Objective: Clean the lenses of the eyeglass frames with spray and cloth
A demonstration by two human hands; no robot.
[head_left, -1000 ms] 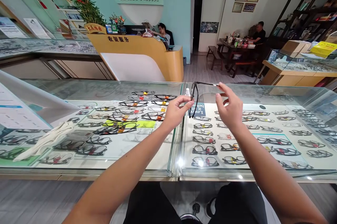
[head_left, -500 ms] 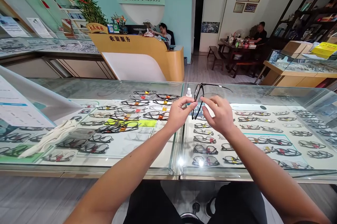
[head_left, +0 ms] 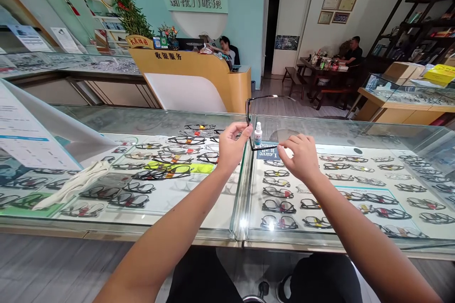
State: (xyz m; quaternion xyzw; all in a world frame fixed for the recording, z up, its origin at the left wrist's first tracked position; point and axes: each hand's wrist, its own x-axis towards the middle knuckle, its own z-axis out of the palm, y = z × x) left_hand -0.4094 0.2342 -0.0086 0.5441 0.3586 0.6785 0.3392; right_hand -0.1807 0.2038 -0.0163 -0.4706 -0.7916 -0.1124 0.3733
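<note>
A pair of black-framed eyeglasses [head_left: 248,109] is held up above the glass counter, its front seen almost edge-on. My left hand [head_left: 232,144] pinches the frame front between thumb and fingers. One temple arm points right, free in the air; the lower one runs toward my right hand [head_left: 300,155], whose thumb and fingertips close at its end. Just behind the eyeglasses stands a small white spray bottle [head_left: 258,136] on the counter.
Rows of eyeglasses lie inside the glass display counter [head_left: 245,217]. White gloves [head_left: 76,182] and a folded printed sheet [head_left: 24,127] lie at left. Beyond are a reception desk [head_left: 192,87] with a seated person and a dark wooden table [head_left: 320,67] with another.
The eyeglasses have turned and shifted left with my left hand. My right hand has moved from the frame front to the end of the lower temple arm. The view has tilted slightly upward.
</note>
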